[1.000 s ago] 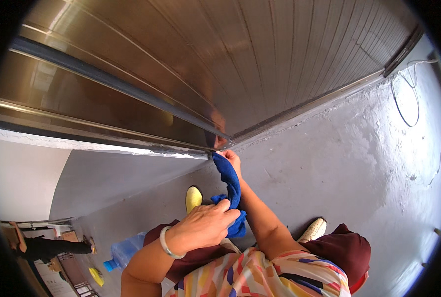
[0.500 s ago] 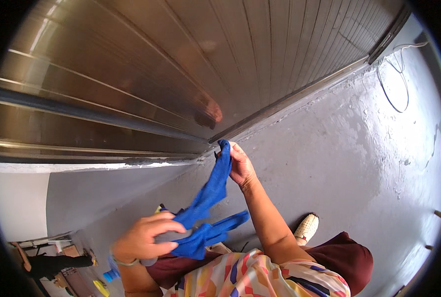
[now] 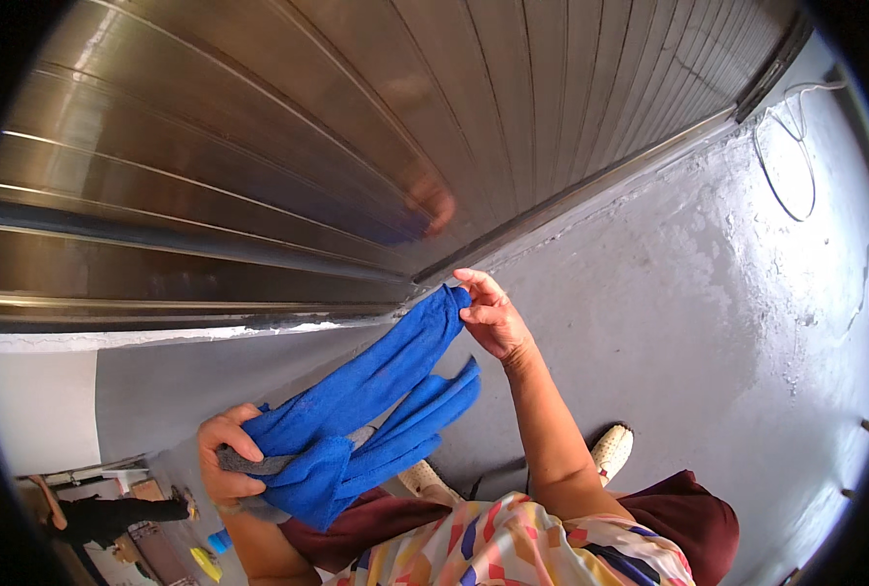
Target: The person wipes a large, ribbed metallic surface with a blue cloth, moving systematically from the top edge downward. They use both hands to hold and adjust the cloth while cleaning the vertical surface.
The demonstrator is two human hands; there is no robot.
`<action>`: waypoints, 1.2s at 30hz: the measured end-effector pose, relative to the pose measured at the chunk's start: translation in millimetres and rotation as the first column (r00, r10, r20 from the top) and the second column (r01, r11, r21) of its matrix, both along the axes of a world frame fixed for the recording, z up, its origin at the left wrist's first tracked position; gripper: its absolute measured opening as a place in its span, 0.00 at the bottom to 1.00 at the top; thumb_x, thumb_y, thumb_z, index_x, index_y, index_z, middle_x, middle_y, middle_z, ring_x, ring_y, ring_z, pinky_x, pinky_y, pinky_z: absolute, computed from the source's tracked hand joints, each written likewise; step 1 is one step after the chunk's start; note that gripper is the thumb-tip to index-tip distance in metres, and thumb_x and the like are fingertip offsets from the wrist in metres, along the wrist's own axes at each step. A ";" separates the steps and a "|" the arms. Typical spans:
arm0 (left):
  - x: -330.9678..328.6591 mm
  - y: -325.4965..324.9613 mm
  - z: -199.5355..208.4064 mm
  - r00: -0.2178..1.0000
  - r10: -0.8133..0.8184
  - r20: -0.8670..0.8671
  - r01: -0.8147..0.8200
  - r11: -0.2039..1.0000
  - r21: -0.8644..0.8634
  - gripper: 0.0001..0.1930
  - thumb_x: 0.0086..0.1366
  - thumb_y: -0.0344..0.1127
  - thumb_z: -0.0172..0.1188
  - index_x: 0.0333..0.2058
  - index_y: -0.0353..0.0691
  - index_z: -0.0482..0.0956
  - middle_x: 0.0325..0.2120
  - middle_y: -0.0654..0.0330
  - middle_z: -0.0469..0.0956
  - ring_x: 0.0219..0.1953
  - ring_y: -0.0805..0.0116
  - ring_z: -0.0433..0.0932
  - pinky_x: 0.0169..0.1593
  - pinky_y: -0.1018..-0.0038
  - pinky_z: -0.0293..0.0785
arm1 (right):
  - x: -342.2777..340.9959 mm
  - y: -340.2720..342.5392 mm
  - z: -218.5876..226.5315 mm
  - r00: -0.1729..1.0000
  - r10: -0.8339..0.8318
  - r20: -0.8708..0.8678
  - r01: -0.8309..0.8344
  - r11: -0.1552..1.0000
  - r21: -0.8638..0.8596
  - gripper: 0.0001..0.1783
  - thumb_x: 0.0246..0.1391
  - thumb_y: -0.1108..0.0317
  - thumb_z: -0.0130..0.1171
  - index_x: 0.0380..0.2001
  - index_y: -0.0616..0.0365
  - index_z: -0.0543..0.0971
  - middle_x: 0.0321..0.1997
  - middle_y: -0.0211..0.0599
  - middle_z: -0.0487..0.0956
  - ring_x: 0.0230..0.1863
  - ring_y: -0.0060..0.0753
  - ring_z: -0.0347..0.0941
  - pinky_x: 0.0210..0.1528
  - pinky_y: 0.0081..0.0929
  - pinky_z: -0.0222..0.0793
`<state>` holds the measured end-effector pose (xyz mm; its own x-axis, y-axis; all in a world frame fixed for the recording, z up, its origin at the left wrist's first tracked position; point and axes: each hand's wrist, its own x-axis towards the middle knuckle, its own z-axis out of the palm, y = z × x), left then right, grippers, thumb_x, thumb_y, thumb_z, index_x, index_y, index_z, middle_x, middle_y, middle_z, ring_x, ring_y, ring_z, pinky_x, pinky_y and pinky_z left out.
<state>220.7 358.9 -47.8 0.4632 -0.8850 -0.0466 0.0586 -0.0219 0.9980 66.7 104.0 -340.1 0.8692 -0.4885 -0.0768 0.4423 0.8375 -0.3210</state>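
A blue cloth [image 3: 356, 381] is stretched between my two hands, with loose folds drooping below on the right. My right hand [image 3: 494, 320] pinches its upper corner between thumb and fingers, near the foot of the metal panelling. At the lower left, my left hand [image 3: 226, 457] grips the other end of the blue cloth, bunched together with a grey cloth [image 3: 259, 463]. A bit more grey shows between the blue folds. How far the grey cloth reaches underneath is hidden.
Brown ribbed metal panelling [image 3: 513, 107] rises ahead, meeting a grey painted floor [image 3: 640, 293]. A looped cable [image 3: 804, 186] lies at the far right. My cream shoes [image 3: 611, 451] stand below. At the lower left are a person in dark clothes [image 3: 112, 518] and a yellow object [image 3: 205, 564].
The blue cloth has spread wider as my left hand moved left and my right hand shifted slightly right. More of the grey cloth now shows in my left hand.
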 end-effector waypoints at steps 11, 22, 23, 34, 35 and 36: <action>11.6 7.6 -8.7 0.955 -0.199 -0.219 0.133 0.949 -0.285 0.21 0.30 0.18 0.70 0.30 0.31 0.78 0.38 0.37 0.75 0.33 0.55 0.78 0.40 0.72 0.73 | 5.1 28.8 -8.5 0.939 -0.087 -0.333 -0.199 0.653 -0.731 0.19 0.34 0.82 0.62 0.35 0.56 0.83 0.48 0.29 0.69 0.53 0.32 0.64 0.56 0.25 0.62; -12.8 -3.9 4.1 0.987 0.158 0.038 -0.160 0.904 0.397 0.22 0.28 0.31 0.67 0.31 0.37 0.81 0.42 0.57 0.77 0.53 0.65 0.71 0.60 0.74 0.55 | 0.0 24.4 -16.0 0.987 -0.127 0.097 0.038 0.778 0.627 0.19 0.59 0.50 0.59 0.36 0.57 0.77 0.42 0.44 0.81 0.46 0.45 0.77 0.53 0.50 0.72; -12.2 -6.7 5.2 0.993 0.112 0.034 -0.115 0.894 0.434 0.22 0.28 0.31 0.67 0.31 0.37 0.81 0.42 0.58 0.77 0.53 0.64 0.71 0.61 0.73 0.55 | 2.5 22.4 -17.6 0.994 -0.093 0.051 0.046 0.809 0.586 0.18 0.59 0.51 0.59 0.36 0.57 0.77 0.42 0.43 0.81 0.44 0.44 0.77 0.51 0.49 0.73; -48.4 -78.7 -2.1 0.966 -0.251 -0.057 0.234 0.762 0.603 0.18 0.45 0.34 0.66 0.37 0.38 0.78 0.38 0.63 0.73 0.45 0.70 0.70 0.55 0.75 0.61 | 55.5 46.5 -37.4 0.943 0.087 -0.320 0.078 0.879 0.471 0.08 0.54 0.62 0.54 0.26 0.52 0.78 0.28 0.34 0.80 0.26 0.37 0.73 0.29 0.36 0.71; -48.0 -78.8 -5.7 0.966 -0.245 -0.077 0.240 0.754 0.611 0.18 0.45 0.34 0.66 0.37 0.38 0.77 0.37 0.63 0.73 0.45 0.71 0.70 0.55 0.75 0.62 | 66.9 51.9 -44.8 0.948 0.085 -0.305 0.065 0.891 0.450 0.07 0.56 0.63 0.53 0.28 0.51 0.77 0.27 0.32 0.79 0.23 0.35 0.72 0.25 0.33 0.71; -47.3 -78.3 -9.6 0.966 -0.239 -0.099 0.248 0.747 0.617 0.18 0.45 0.33 0.66 0.37 0.38 0.77 0.37 0.64 0.73 0.44 0.71 0.70 0.54 0.76 0.62 | 76.7 52.4 -47.0 0.932 0.167 -0.322 0.026 0.854 0.519 0.06 0.56 0.63 0.52 0.30 0.50 0.76 0.27 0.31 0.79 0.22 0.35 0.72 0.24 0.33 0.71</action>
